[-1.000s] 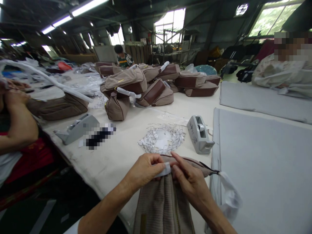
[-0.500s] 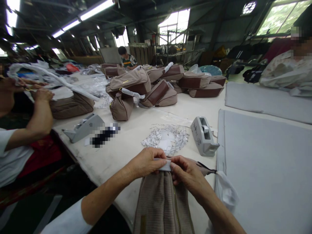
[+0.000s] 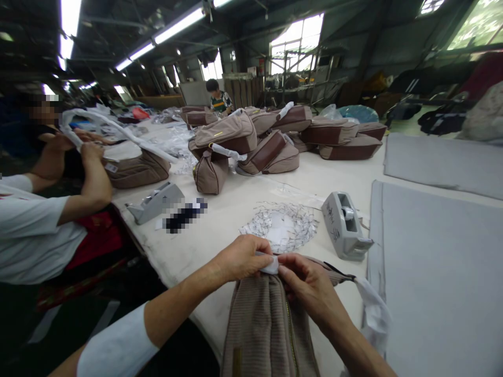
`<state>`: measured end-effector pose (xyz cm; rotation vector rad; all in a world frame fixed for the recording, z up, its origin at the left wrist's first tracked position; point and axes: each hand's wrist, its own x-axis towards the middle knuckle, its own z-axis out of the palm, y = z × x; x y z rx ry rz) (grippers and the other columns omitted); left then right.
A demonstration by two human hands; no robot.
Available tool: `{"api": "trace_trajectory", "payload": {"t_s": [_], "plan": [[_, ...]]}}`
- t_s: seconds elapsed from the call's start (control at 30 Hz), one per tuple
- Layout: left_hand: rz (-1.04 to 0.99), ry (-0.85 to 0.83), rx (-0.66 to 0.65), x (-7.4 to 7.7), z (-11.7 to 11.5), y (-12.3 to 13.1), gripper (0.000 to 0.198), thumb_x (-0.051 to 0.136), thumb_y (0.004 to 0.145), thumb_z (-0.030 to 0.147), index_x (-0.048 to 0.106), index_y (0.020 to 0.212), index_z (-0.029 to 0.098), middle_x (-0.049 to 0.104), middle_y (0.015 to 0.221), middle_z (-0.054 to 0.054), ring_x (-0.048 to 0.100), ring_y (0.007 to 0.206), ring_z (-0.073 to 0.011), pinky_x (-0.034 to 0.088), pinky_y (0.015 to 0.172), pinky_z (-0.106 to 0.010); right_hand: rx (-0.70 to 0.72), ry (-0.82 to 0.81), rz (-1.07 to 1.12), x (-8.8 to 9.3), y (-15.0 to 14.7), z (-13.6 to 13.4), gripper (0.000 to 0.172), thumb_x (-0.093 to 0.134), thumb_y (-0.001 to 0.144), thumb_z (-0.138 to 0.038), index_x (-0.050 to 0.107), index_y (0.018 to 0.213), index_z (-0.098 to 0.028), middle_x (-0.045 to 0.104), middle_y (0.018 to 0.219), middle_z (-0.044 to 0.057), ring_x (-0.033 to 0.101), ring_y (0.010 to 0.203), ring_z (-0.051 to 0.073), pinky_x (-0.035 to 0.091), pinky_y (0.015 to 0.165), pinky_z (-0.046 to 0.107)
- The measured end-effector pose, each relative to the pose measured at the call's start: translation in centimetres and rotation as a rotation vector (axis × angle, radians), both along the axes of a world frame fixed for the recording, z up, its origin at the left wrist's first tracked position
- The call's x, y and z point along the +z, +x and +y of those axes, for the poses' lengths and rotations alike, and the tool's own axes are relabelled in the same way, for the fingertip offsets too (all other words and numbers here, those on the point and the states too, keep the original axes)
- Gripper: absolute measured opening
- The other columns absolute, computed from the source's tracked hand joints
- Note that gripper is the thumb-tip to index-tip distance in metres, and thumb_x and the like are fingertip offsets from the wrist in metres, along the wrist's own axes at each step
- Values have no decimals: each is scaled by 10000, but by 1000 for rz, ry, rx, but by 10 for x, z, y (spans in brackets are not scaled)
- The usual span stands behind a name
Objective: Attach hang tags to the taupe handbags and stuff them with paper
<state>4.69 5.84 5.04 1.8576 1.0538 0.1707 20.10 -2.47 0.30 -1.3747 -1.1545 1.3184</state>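
Already, white wrapping is trailing beside the bag, but the left hand is pinching a seemingly unsecured white strip atop it, the right hand showing an unclear grip.

The right hand has lowered its raised forefinger beside the strip; the view has swung left, revealing more of a white-shirted co-worker.

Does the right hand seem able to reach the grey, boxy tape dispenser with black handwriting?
Probably yes: the dispenser stands just beyond the right hand, with only brown fabric and white tabletop between.
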Motion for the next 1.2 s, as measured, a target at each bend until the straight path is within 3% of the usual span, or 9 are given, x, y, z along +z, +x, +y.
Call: {"api": "trace_trajectory", "payload": {"t_s": [0.13,0.27,0.43,0.63,0.87,1.07,1.13,1.2], "plan": [[-63,0,55,-2,-4,1,175,508,742,310,588,693,162,547,605,23,521,517,-110,386,485,-199,-41,-15,-38,0,-1,4,322,638,722,-468,578,778,-157,523,595,-22,457,498,93,376,410,185],[-103,68,29,0,-6,3,179,518,752,306,583,671,160,537,594,23,510,549,-107,392,526,-200,23,-125,129,-1,1,11,394,673,661,-525,533,677,-157,488,524,-53,433,427,66,392,408,188],[-55,-220,101,3,1,-3,310,598,685,438,581,802,152,569,590,15,524,490,-119,397,469,-218,15,-178,188,-2,3,14,406,703,633,-513,527,661,-148,517,495,-55,449,397,49,394,417,173],[-24,-303,164,8,0,-13,241,628,612,369,557,656,143,504,444,46,454,404,-86,322,416,-190,1,-122,240,0,-2,13,375,719,634,-441,587,811,-138,524,575,-51,454,468,57,410,440,178],[61,-295,202,10,-3,-14,228,606,601,363,559,654,147,506,423,44,477,413,-99,342,419,-193,12,-26,257,0,-13,19,366,689,646,-309,573,949,-139,533,612,-47,446,491,65,374,461,191],[-8,-292,247,5,-5,-17,148,583,617,295,541,649,157,472,425,65,436,373,-72,284,385,-170,-6,-112,278,6,-14,21,416,651,680,-334,518,1026,-145,540,615,-44,497,516,88,432,463,197],[-28,-288,248,5,-6,-20,154,592,630,299,532,638,156,471,446,67,417,368,-61,266,378,-167,46,-101,252,8,-13,24,461,661,699,-382,514,1074,-158,582,716,-12,536,590,107,451,465,200],[-49,-283,238,6,-6,-22,198,620,638,329,527,629,154,470,463,67,403,370,-54,264,378,-168,190,-108,247,8,-12,28,429,694,681,-425,565,987,-153,583,735,-8,523,584,95,448,464,194]]}}
